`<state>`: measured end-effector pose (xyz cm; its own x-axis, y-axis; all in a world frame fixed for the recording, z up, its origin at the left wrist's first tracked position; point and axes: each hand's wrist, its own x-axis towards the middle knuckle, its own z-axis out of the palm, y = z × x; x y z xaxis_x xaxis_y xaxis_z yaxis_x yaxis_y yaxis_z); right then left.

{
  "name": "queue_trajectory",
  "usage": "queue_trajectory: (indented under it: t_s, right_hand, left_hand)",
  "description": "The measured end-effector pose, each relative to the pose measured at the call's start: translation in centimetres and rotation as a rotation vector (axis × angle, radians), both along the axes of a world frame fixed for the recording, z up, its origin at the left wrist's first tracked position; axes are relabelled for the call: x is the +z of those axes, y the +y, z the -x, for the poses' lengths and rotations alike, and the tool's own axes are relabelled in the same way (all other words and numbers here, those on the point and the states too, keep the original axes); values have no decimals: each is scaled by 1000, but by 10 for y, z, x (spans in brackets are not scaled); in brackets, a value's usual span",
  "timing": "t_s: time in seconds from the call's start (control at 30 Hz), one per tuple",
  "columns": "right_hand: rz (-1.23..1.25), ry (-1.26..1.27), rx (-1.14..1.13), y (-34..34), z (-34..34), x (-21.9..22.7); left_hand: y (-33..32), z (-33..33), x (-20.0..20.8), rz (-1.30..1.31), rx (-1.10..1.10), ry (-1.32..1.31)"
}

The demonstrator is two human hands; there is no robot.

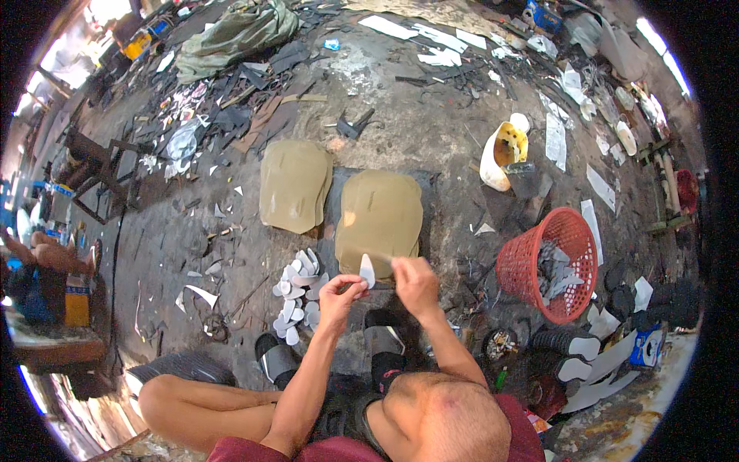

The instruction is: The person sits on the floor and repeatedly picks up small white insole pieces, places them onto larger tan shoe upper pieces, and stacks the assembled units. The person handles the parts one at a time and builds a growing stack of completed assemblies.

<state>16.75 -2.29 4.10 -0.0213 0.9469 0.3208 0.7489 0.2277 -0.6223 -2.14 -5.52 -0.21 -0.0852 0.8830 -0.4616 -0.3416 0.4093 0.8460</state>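
Note:
Between the thumb and fingers of my left hand (339,302) is a small white pointed leaf-shaped piece (367,271), held upright. My right hand (416,286) is closed just to the right of it; a blurred brownish streak runs from its fingertips toward the piece, too smeared to name. Beyond both hands lies a stack of tan sheets with rounded corners (381,212), on a dark mat. A second tan stack (294,185) sits to its left. Beside my left hand, a loose pile of similar white and grey pieces (294,296) lies on the floor.
A red plastic basket (531,266) with grey scraps leans at the right. Behind it stands a cut-open white container (504,154), stained yellow-brown inside. Dark and white scraps litter the floor, with a green-grey cloth (235,38) far left. Another person's legs (58,258) show at the left edge.

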Motion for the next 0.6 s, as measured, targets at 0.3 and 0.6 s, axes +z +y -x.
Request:
queue_trajectory:
  t_s: [0.3,0.6]
  right_hand:
    - [-156,72,125,32,-8,14]
    - [-52,-80,235,20,6,-40]
  left_hand:
    - [44,-16,-26,-729,-318,1322]
    - [48,6,-45,-698,-428,1106]
